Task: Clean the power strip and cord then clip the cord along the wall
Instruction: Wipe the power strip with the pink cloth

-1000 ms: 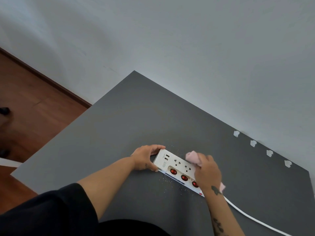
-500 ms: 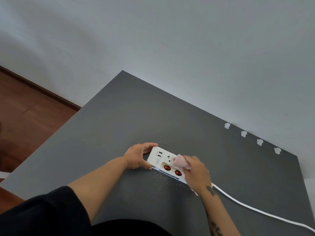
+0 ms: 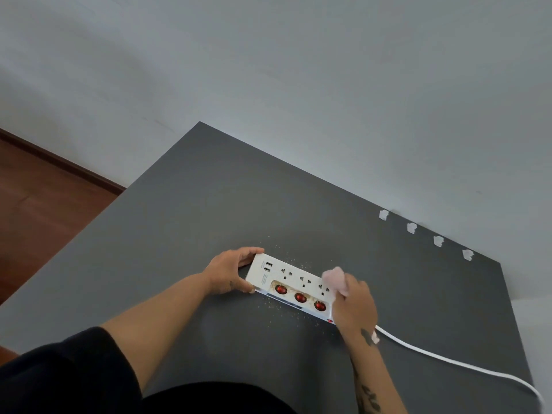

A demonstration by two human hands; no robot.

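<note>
Wiping the strip, with the cord and clips still to come.

Nearest me, the person's left hand [image 3: 231, 271] clamps the USB end of the flat white plastic power strip [image 3: 291, 286], thumb and fingers pinching its sides, while the right hand [image 3: 354, 306] is closed around a crumpled soft pink cloth [image 3: 336, 279] pressed on the strip's cord end. The strip lies on the matte dark grey tabletop [image 3: 194, 234], three glossy red round switches showing; pale gritty crumbs sit around them and on the table beside, so cleaning looks only partly done. The smooth white cord [image 3: 433, 355] trails off right, apparently unwiped and loose. Farther back, four small white clips [image 3: 412, 228] line the table's far edge against the plain grey wall [image 3: 298, 85], all empty.
</note>
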